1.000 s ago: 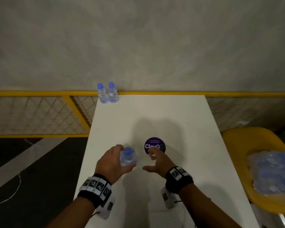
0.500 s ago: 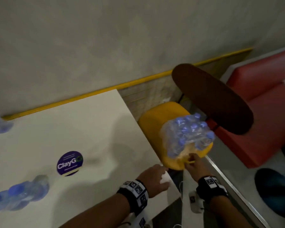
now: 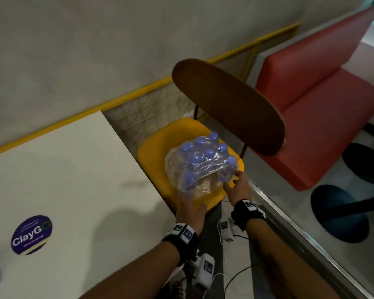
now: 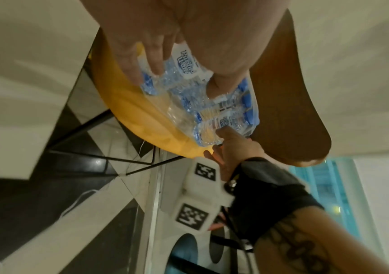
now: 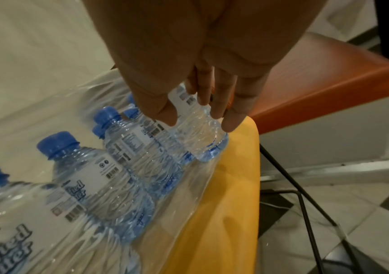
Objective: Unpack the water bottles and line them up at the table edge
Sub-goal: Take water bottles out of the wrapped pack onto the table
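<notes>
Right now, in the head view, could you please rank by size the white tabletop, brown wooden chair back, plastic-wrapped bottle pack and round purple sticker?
White tabletop
brown wooden chair back
plastic-wrapped bottle pack
round purple sticker

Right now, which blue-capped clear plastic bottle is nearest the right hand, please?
The row's end bottle, by the yellow seat rim, under the right hand.
</notes>
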A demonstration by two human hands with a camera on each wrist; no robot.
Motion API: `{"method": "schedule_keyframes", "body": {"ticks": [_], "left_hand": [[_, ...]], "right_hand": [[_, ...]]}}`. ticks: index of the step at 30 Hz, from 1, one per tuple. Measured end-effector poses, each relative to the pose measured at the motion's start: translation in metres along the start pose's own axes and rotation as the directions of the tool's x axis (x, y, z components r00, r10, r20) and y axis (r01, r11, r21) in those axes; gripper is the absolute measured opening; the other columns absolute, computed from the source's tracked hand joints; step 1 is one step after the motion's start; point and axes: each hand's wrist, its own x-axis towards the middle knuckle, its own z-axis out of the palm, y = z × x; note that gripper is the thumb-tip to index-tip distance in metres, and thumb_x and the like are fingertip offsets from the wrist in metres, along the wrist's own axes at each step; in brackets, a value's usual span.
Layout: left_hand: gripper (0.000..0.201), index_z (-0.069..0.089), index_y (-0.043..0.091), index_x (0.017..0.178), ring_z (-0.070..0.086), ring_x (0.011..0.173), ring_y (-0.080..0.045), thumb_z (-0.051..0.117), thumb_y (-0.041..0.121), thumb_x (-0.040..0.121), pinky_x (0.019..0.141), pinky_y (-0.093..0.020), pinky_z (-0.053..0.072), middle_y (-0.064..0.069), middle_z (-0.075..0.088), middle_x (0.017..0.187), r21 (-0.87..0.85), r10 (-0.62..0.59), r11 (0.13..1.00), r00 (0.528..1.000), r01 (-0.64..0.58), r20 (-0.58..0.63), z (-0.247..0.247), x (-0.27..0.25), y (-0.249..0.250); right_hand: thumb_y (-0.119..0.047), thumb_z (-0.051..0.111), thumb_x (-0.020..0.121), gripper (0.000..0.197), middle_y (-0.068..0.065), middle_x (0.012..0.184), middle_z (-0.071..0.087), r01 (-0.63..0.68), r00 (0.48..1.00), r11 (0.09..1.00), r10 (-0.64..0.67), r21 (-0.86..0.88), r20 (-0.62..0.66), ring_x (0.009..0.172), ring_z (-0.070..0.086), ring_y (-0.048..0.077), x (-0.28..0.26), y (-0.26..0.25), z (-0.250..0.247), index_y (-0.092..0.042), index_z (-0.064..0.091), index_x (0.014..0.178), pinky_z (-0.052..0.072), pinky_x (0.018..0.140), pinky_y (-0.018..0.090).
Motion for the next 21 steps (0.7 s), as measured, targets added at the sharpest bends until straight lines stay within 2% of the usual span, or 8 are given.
{"method": "schedule_keyframes", "body": {"ticks": [2,5,7,12,15,17,19,21], "left_hand": [[0.064,0.036,0.039,0.141,0.059,0.116,-0.024,0.064,0.027,0.086,0.105,-0.047,0.049,0.001,0.056,0.138,-0.051,-0.075,0.996,0.997,0.073,-0.030,0.009,0.000,0.007],[0.077,0.027,0.032,0.150,0.056,0.122,-0.025,0.066,0.029,0.085,0.108,-0.046,0.048,0.000,0.050,0.145,-0.117,-0.116,0.987,0.991,0.109,-0.059,0.022,0.003,0.013],[0.081,0.022,0.031,0.151,0.054,0.124,-0.024,0.068,0.027,0.084,0.107,-0.046,0.047,0.002,0.046,0.144,-0.146,-0.149,0.980,0.984,0.134,-0.102,0.027,0.012,0.016],[0.048,0.037,0.032,0.127,0.060,0.095,-0.023,0.067,0.034,0.089,0.080,-0.040,0.051,-0.002,0.056,0.120,-0.087,-0.250,0.967,0.958,0.239,-0.142,0.019,0.043,0.022],[0.032,0.049,0.035,0.104,0.059,0.075,-0.010,0.067,0.055,0.086,0.064,-0.028,0.049,0.004,0.066,0.097,0.053,-0.148,0.986,0.970,0.160,-0.192,0.008,0.059,0.026],[0.033,0.054,0.034,0.100,0.060,0.071,-0.007,0.065,0.060,0.082,0.057,-0.022,0.044,0.007,0.069,0.091,0.219,-0.070,0.969,0.978,0.113,-0.194,0.002,0.065,0.028],[0.037,0.058,0.033,0.100,0.064,0.074,-0.012,0.070,0.061,0.079,0.060,-0.024,0.049,0.010,0.070,0.088,0.328,-0.036,0.940,0.986,0.090,-0.165,-0.005,0.061,0.032],[0.027,0.056,0.033,0.096,0.066,0.078,-0.017,0.071,0.053,0.085,0.066,-0.030,0.052,0.010,0.066,0.083,0.431,0.018,0.902,0.999,0.002,-0.041,-0.010,0.053,0.035]], "right_hand": [[-0.021,0.077,0.083,0.062,-0.003,0.128,0.055,0.023,1.000,0.999,-0.024,0.044,0.011,0.113,0.055,0.016,0.007,0.004,0.002,-0.021,0.047,0.136,0.051,0.088,0.035],[-0.037,0.078,0.079,0.069,-0.009,0.137,0.054,-0.028,0.997,0.996,0.021,0.082,0.078,0.118,0.057,0.016,0.021,0.009,0.002,-0.033,0.044,0.139,0.053,0.086,0.037],[-0.044,0.079,0.076,0.066,-0.011,0.132,0.057,0.002,0.995,0.997,-0.010,0.081,0.103,0.114,0.058,0.014,0.030,0.006,0.002,-0.036,0.048,0.134,0.053,0.087,0.037],[-0.044,0.081,0.074,0.056,-0.012,0.105,0.063,0.054,0.985,0.997,-0.061,0.048,0.161,0.088,0.061,0.009,0.041,-0.007,-0.001,-0.036,0.054,0.122,0.049,0.077,0.032],[-0.047,0.082,0.070,0.047,-0.014,0.099,0.068,0.117,0.973,0.993,-0.113,-0.010,0.203,0.089,0.067,0.011,0.046,-0.005,-0.006,-0.041,0.055,0.108,0.056,0.074,0.033],[-0.048,0.083,0.067,0.049,-0.014,0.098,0.068,0.156,0.962,0.986,-0.136,-0.067,0.235,0.087,0.068,0.011,0.045,-0.005,-0.010,-0.042,0.053,0.106,0.055,0.072,0.031],[-0.048,0.082,0.065,0.056,-0.012,0.102,0.067,0.180,0.955,0.974,-0.140,-0.135,0.263,0.089,0.067,0.014,0.038,-0.009,-0.015,-0.040,0.052,0.111,0.055,0.073,0.032],[-0.046,0.082,0.068,0.063,-0.015,0.104,0.061,0.180,0.946,0.966,-0.118,-0.186,0.303,0.092,0.063,0.013,0.025,-0.013,-0.022,-0.036,0.050,0.122,0.051,0.075,0.030]]}}
